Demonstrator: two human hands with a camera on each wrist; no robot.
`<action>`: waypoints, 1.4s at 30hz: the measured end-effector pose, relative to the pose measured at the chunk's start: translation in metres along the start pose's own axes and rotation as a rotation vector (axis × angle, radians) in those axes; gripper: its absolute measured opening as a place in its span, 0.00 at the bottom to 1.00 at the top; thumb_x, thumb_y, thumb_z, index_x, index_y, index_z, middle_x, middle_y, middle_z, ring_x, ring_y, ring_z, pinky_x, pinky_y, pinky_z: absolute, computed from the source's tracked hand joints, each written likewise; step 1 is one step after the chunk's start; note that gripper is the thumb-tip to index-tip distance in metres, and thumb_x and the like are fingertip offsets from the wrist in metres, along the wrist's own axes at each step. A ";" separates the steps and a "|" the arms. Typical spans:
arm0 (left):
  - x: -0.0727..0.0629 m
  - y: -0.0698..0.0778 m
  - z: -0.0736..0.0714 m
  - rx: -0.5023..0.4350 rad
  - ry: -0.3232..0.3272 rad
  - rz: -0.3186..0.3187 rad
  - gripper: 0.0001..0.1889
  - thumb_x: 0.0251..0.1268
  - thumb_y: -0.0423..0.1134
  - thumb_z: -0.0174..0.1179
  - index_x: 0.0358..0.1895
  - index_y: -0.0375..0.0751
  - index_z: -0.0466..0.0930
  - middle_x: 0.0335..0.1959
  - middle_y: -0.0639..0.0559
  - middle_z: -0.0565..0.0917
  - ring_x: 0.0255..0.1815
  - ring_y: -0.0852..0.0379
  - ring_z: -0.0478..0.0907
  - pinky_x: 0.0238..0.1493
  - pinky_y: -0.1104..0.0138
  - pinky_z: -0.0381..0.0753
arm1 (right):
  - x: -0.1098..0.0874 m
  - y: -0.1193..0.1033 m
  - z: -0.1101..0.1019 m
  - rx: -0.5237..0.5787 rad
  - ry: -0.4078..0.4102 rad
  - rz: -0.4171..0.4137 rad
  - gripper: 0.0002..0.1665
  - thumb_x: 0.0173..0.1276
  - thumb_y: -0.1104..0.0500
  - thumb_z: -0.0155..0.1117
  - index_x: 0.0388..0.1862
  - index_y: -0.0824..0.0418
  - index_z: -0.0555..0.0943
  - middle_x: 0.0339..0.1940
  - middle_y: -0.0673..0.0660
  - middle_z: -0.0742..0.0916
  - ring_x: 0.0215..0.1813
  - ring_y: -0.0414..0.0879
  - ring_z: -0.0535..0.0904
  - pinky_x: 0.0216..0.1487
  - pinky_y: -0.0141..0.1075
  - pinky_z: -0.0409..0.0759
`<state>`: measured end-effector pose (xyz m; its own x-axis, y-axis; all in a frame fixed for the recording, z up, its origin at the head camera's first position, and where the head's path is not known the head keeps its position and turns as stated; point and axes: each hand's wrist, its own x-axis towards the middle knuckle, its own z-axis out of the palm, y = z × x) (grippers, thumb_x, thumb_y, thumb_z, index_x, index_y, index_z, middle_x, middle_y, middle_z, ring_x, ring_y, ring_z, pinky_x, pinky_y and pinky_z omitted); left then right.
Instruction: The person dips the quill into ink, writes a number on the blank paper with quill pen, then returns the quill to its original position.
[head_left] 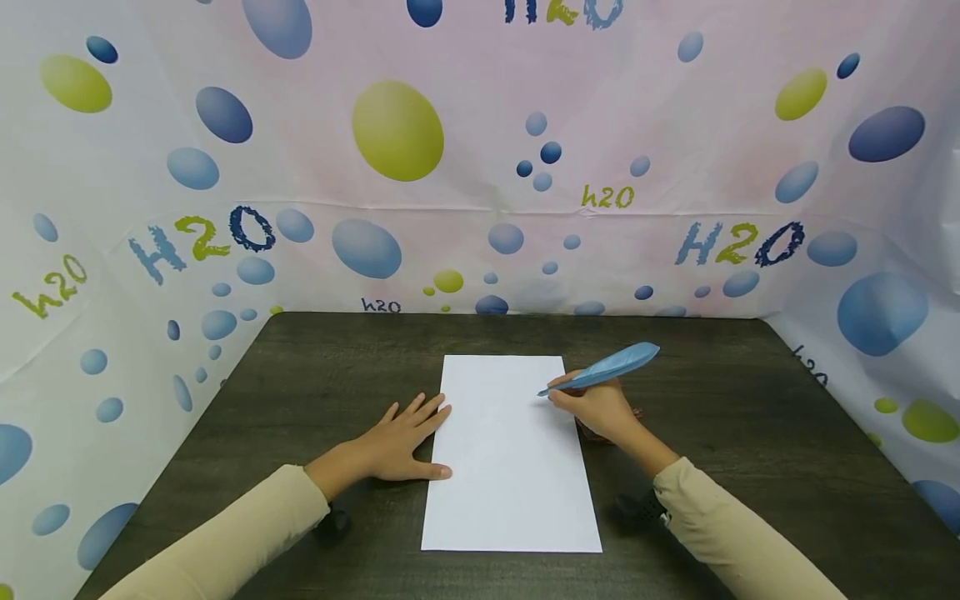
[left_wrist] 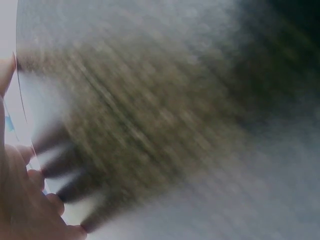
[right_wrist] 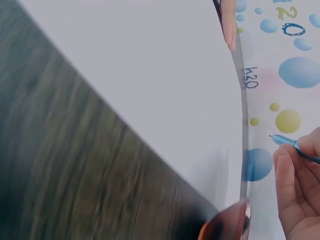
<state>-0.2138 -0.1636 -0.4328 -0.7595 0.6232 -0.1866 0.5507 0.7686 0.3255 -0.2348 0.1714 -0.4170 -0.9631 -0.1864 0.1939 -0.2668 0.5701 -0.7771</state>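
A blank white sheet of paper (head_left: 506, 500) lies on the dark wooden table. My left hand (head_left: 397, 442) rests at the sheet's left edge, fingers spread, with the thumb and some fingertips on the paper. My right hand (head_left: 600, 408) pinches a blue feather pen (head_left: 618, 364) near its tip, over the upper right of the sheet. The pen's point (right_wrist: 274, 137) shows ahead of the fingers in the right wrist view, and its feather slants up to the right in the head view. In the left wrist view, the left fingers (left_wrist: 55, 202) are straight.
A reddish-brown object (head_left: 595, 435), mostly hidden under the right hand, sits by the sheet's right edge; its orange rim (right_wrist: 202, 232) shows in the right wrist view. The dark table (head_left: 337, 358) ends at a white backdrop (head_left: 465, 100) printed with blue and green dots.
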 end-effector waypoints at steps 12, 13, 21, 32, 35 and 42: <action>-0.001 0.002 -0.001 -0.007 -0.001 -0.001 0.49 0.60 0.70 0.53 0.78 0.48 0.46 0.79 0.48 0.43 0.78 0.41 0.38 0.69 0.35 0.38 | 0.009 -0.016 0.017 0.086 0.009 0.108 0.11 0.61 0.60 0.70 0.41 0.64 0.88 0.35 0.57 0.89 0.36 0.46 0.87 0.40 0.40 0.84; -0.001 0.002 -0.002 -0.007 -0.001 -0.001 0.49 0.60 0.70 0.53 0.78 0.48 0.46 0.79 0.48 0.43 0.78 0.41 0.38 0.69 0.35 0.38 | 0.009 -0.017 0.019 0.101 0.009 0.120 0.11 0.61 0.61 0.70 0.41 0.65 0.88 0.35 0.57 0.89 0.36 0.46 0.87 0.40 0.40 0.84; -0.001 0.002 -0.001 -0.007 0.000 0.003 0.49 0.60 0.70 0.53 0.78 0.48 0.46 0.79 0.48 0.43 0.78 0.40 0.38 0.69 0.35 0.38 | 0.012 -0.020 0.029 0.125 0.012 0.188 0.08 0.60 0.63 0.69 0.38 0.64 0.88 0.26 0.55 0.89 0.29 0.44 0.84 0.36 0.37 0.82; 0.000 0.001 -0.001 -0.005 -0.003 -0.003 0.50 0.59 0.71 0.52 0.78 0.49 0.46 0.79 0.49 0.43 0.78 0.41 0.38 0.69 0.36 0.38 | 0.013 -0.019 0.037 0.111 0.010 0.200 0.07 0.59 0.64 0.71 0.36 0.64 0.88 0.25 0.55 0.89 0.27 0.43 0.84 0.31 0.35 0.82; 0.000 0.001 -0.001 -0.005 -0.002 -0.003 0.50 0.59 0.71 0.52 0.78 0.49 0.46 0.79 0.49 0.43 0.78 0.41 0.38 0.69 0.35 0.38 | 0.012 -0.019 0.038 0.110 0.019 0.202 0.07 0.58 0.64 0.71 0.36 0.64 0.88 0.25 0.55 0.89 0.27 0.43 0.84 0.30 0.35 0.82; -0.001 0.002 -0.001 -0.010 -0.004 -0.005 0.49 0.60 0.70 0.53 0.78 0.48 0.46 0.79 0.49 0.43 0.78 0.41 0.38 0.69 0.35 0.38 | 0.012 -0.018 0.041 0.088 0.033 0.221 0.06 0.58 0.63 0.71 0.35 0.63 0.88 0.25 0.55 0.89 0.27 0.43 0.84 0.30 0.35 0.82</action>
<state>-0.2125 -0.1628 -0.4311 -0.7609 0.6197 -0.1922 0.5432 0.7704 0.3336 -0.2402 0.1267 -0.4253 -0.9988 -0.0380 0.0320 -0.0471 0.5219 -0.8517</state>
